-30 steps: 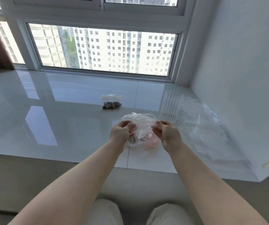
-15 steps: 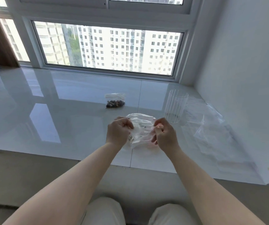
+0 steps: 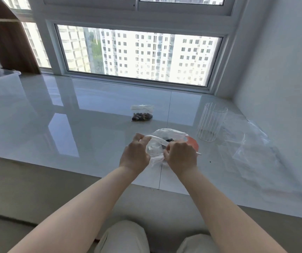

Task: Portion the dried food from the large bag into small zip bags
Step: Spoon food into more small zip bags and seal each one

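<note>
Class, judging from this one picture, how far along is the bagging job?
Done: one filled zip bag lies on the sill near the window. In hand: the left hand and right hand both hold a small clear bag. Left: the crumpled plastic by the glass looks unused; how much food remains is unclear.

We observe both bare forearms extended forward from the lower corners, converging toward the centre. Our left hand (image 3: 135, 154) is knuckles-up, fingers curled and pinching clear plastic film. Our right hand (image 3: 181, 155) sits just beside it, likewise curled and gripping the same film. Wrists are roughly level.
</note>
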